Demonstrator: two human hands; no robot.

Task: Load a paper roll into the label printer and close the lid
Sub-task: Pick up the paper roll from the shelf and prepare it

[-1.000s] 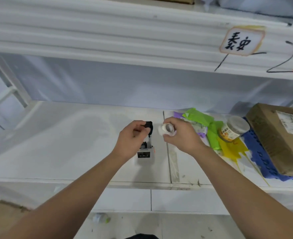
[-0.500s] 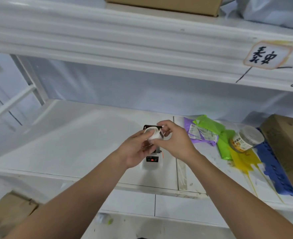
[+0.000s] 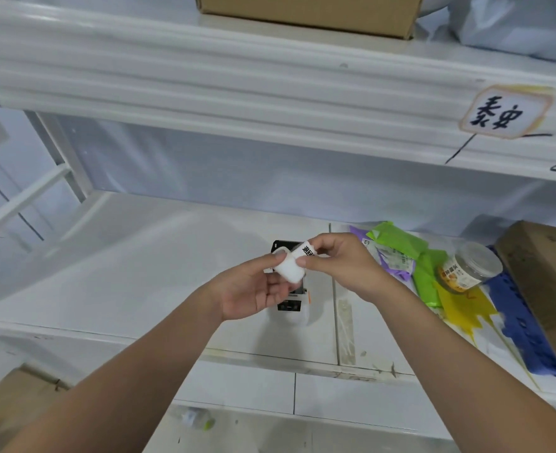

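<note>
Both hands are up over the middle of the shelf (image 3: 132,279), brought close together and clamped on one small white paper roll (image 3: 289,269). The left hand (image 3: 250,289) cradles it from below with thumb and fingers, while the right hand (image 3: 338,266) pinches the loose printed end at the top, probably to peel the leading edge free so it can feed out once the roll sits in place.

The roll is held in the air just above the label printer (image 3: 291,305), not yet in it. The printer stands on the shelf directly beneath the hands, its dark lid (image 3: 283,246) tipped up behind the roll, so the bay looks open and ready. The hands hide the bay itself, so I cannot say whether it is empty.

Off to the right lie green packets (image 3: 400,238), and beside them a clear jar (image 3: 469,273) with a pale lid, holding something yellowish. A cardboard box (image 3: 544,286) sits shut at the far right.
</note>
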